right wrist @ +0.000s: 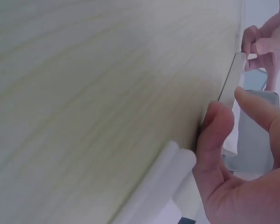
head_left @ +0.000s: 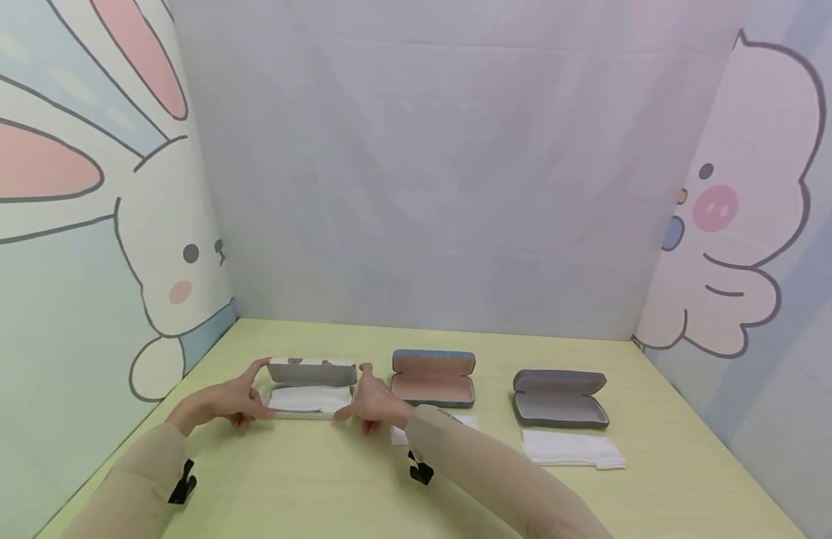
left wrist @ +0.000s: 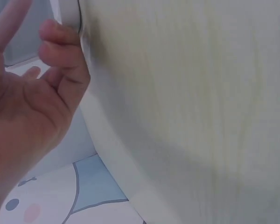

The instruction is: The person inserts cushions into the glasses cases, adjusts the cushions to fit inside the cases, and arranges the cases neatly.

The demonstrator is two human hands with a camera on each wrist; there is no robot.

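Grips a raised-lid white rectangular glasses case (head_left: 313, 372), with folded white cloth (head_left: 311, 399) inside, lower left of the frame, between partly spread left hand (head_left: 230, 397) and right hand (head_left: 377, 399)

We get bright, even light in the head view, washing out detail in the white cloth (head_left: 311, 398) and leaving a soft shadow beneath the right sleeve (head_left: 490, 464). Both wrist views look dimmer, hazier; in the left, the tabletop edge (left wrist: 115, 171) bows.
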